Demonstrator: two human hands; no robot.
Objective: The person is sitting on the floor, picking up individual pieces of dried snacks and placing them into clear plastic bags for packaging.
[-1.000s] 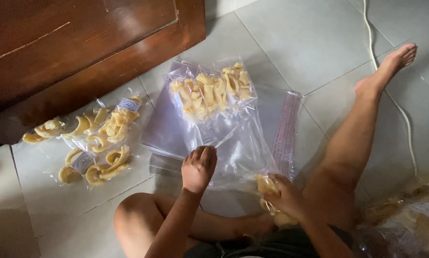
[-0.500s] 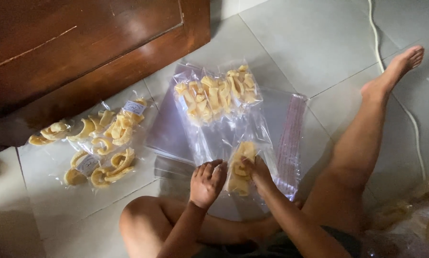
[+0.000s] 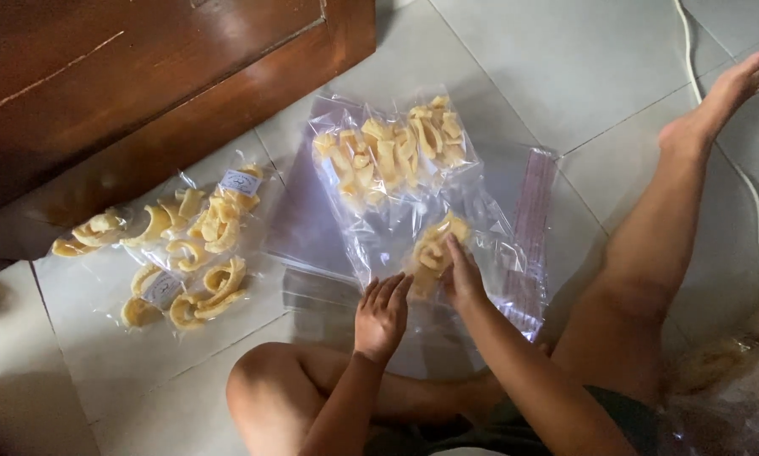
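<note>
Tiled floor [image 3: 514,67]: both hands press a crinkled clear chip bag [image 3: 447,253].

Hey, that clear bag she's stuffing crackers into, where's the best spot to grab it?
Probably the open mouth edge of the clear bag, nearest the knees, from the near side. It lies flat with crackers bunched inside; the left hand already rests there.
</note>
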